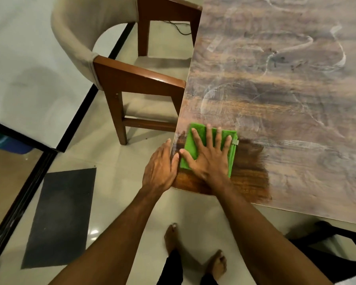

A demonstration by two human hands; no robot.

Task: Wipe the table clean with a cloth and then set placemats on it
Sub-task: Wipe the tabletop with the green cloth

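1. Pale glossy tiles are covering the floor [115, 182], and a wooden table [286, 99] is filling the right side of the view, its top lying under a grey, smeared film of dust.
2. The right hand [210, 159] is pressing flat on a folded green cloth [190, 144], fingers straight and spread wide, palm down, gripping nothing.
3. The cloth is lying under that palm and those fingers near the table's corner, with green showing past the fingertips and on both sides of the hand.
4. A darker, clean patch of wood [249, 173] is showing just right of the pressing hand and back toward its wrist, while the dusty film is beginning past the fingertips.
5. The left hand [158, 167] is resting against the table's edge just left of the right hand, index finger stretching straight along the edge and thumb lying on the top, almost touching the right thumb.
6. Beyond both hands, a wooden chair [132, 75] with a pale curved back is standing beside the table, one arm nearly meeting the edge.
7. Left of the left forearm, a dark mat [60, 219] is lying on the tiles.
8. Between the forearms, two bare feet [171, 237] are standing on the floor.
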